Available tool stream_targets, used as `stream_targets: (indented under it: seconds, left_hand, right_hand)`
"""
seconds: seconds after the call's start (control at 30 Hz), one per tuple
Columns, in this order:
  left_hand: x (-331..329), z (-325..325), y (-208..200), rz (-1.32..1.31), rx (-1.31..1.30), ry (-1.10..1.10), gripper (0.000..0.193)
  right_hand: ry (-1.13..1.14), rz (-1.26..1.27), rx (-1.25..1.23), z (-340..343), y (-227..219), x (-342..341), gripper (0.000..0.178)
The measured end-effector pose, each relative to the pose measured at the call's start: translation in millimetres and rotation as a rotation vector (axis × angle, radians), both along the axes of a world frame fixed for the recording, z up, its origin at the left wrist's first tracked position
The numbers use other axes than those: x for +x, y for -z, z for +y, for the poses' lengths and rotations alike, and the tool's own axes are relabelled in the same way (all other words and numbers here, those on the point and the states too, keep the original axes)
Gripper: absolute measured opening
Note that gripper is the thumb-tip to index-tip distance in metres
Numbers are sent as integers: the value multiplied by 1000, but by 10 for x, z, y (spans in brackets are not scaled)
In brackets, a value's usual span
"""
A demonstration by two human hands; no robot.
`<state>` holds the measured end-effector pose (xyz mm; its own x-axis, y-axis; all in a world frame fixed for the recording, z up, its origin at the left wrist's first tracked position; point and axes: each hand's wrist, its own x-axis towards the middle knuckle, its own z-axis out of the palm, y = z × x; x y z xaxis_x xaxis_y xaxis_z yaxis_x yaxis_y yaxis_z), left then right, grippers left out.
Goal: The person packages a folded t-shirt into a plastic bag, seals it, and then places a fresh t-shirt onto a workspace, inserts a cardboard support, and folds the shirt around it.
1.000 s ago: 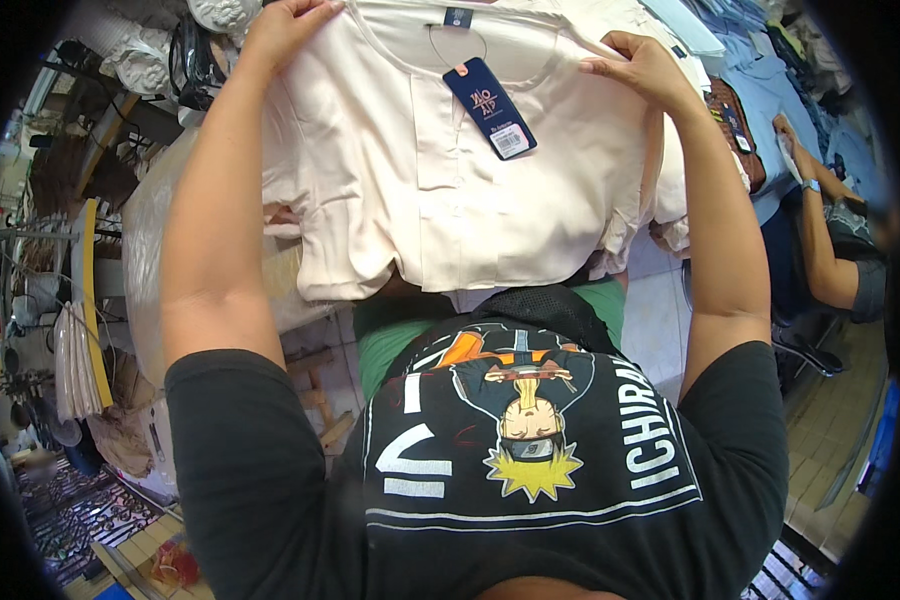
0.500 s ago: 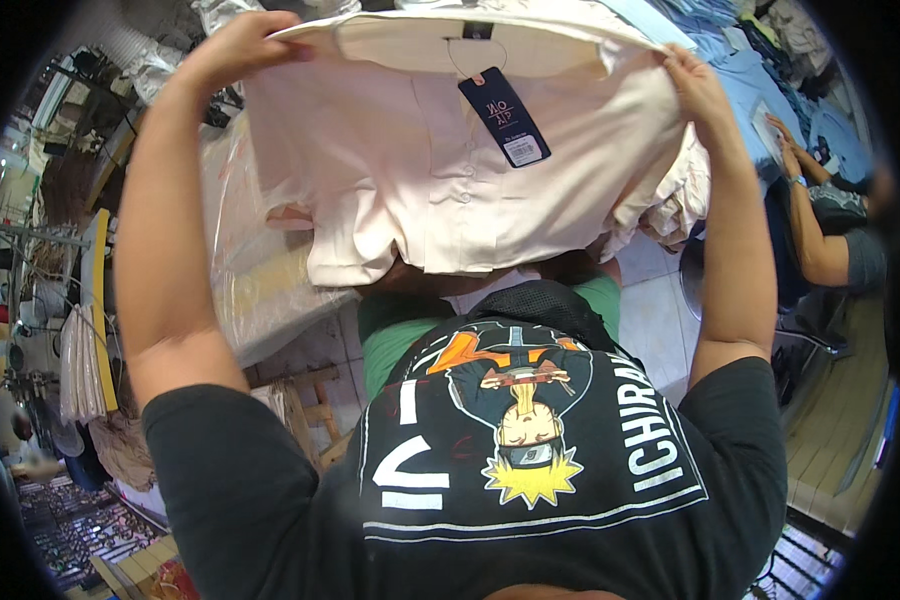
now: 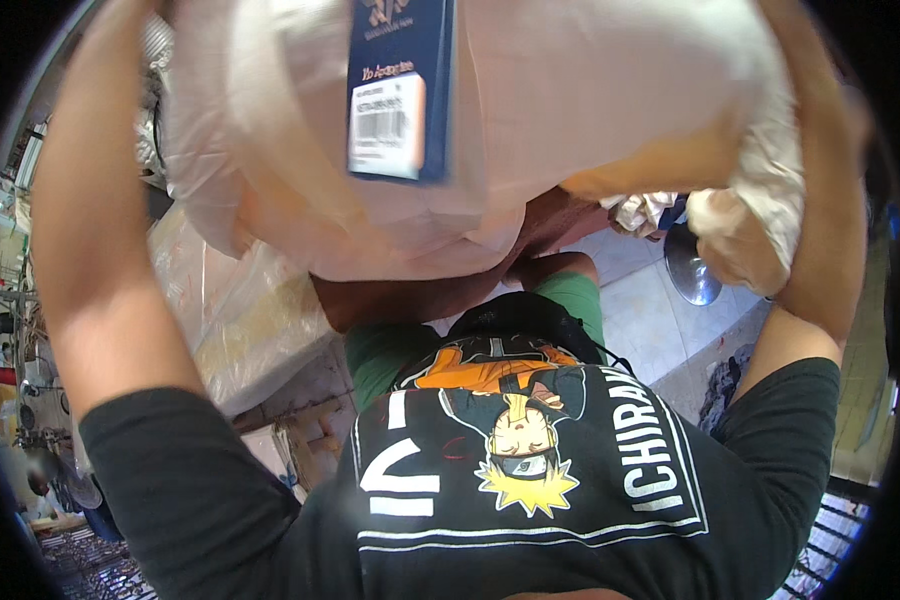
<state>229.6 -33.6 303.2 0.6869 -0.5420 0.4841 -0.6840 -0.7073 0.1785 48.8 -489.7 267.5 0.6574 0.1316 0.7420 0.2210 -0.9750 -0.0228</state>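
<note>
1. Clear, crinkled plastic wrapping (image 3: 260,335) lies at 9 o'clock, enclosing something bulky, pale and yellowish; its contents are too blurred to name.
2. Cream-coloured garment (image 3: 600,80) spreads across 12 o'clock, held up in front of the body, its upper part cut off by the frame. Its lower edge hangs in loose, rounded folds, with a warm orange tint in the shaded parts.
3. Stiff and rectangular, a navy tag (image 3: 435,110) hangs before the garment near 12 o'clock, bearing a white barcode sticker (image 3: 385,125).
4. Left forearm (image 3: 100,240) rises at 10 o'clock, right forearm (image 3: 825,190) at 2 o'clock. Both hands lie beyond the upper edge, so I cannot tell how their fingers stand.
5. Crumpled pale cloth (image 3: 642,212) sits at 2 o'clock; a shiny, rounded metallic piece (image 3: 692,265) is at 3 o'clock, near smooth, pale floor tiles (image 3: 625,300).
6. Dark mesh fabric (image 3: 515,315) bunches at the waist, beside green shorts (image 3: 375,362).
</note>
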Motion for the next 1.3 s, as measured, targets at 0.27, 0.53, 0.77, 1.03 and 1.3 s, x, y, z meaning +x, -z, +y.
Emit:
stream_targets:
  seconds: [0.27, 0.53, 0.77, 1.03, 1.3]
  left_hand:
    - [765, -998, 319, -342, 298, -408, 20]
    - [643, -712, 485, 21, -463, -144, 21]
    - [672, 218, 1663, 644, -1356, -57, 26]
    - [800, 1086, 3580, 760, -1446, -368, 28]
    - [911, 2225, 3711, 716, -1426, -398, 34]
  right_hand:
    - [93, -73, -37, -159, -217, 13, 15]
    - [-43, -133, -91, 599, -61, -554, 12]
    - [-390, 295, 56, 1907, 1561, -508, 18]
    - [-673, 913, 400, 2904, 2878, -407, 17]
    - [-1037, 1189, 449, 3740, 2892, -254, 33]
